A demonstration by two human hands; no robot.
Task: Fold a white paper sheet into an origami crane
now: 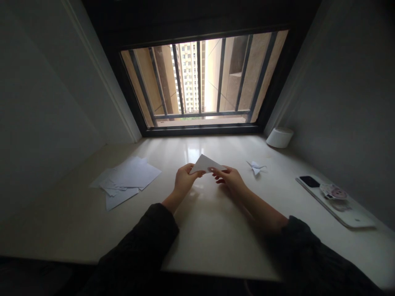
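A white sheet of paper folded into a triangle (205,163) is held just above the pale desk (210,230), in front of the window. My left hand (184,181) pinches its left corner with thumb and fingers closed on it. My right hand (230,177) grips its right edge, fingers curled over the paper. Both forearms wear dark sleeves.
A loose pile of white sheets (126,179) lies at the left. A small folded paper figure (256,167) sits right of my hands. A phone (335,199) with a round sticker grip lies at the right edge. A white round container (279,137) stands by the barred window (200,82).
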